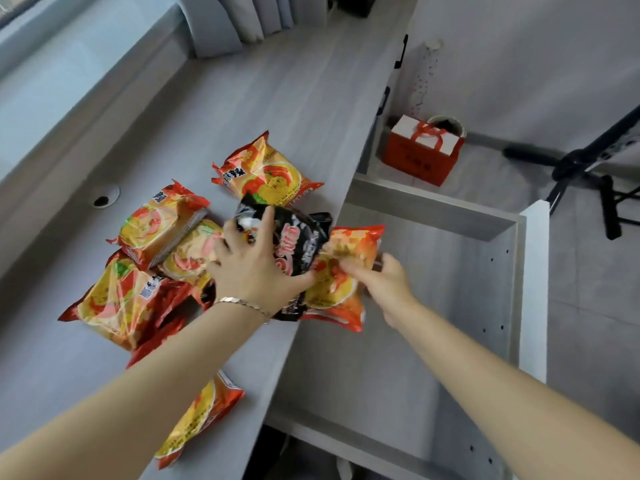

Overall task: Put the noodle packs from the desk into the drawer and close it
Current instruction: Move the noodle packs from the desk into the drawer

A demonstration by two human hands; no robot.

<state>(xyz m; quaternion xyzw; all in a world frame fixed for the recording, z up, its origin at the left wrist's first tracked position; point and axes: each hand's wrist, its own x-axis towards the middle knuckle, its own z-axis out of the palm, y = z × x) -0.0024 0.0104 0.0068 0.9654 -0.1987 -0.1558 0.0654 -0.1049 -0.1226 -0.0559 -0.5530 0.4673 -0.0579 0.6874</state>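
Several orange-and-yellow noodle packs (117, 299) lie in a loose heap on the grey desk (242, 109); one orange pack (266, 171) lies apart, farther back. My left hand (256, 261) grips a black noodle pack (298, 237) at the desk's right edge. My right hand (384, 282) is shut on an orange noodle pack (343, 271) that hangs over that edge, above the open drawer (450, 289). The drawer's inside shows bare grey board. Another orange pack (197, 420) lies near me, partly hidden by my left forearm.
A red gift bag (419, 150) and a round bin (446, 124) stand on the floor beyond the drawer. A black tripod's legs (588, 174) spread at the right. A cable hole (104, 199) sits in the desk at the left. Curtains (225, 19) hang at the back.
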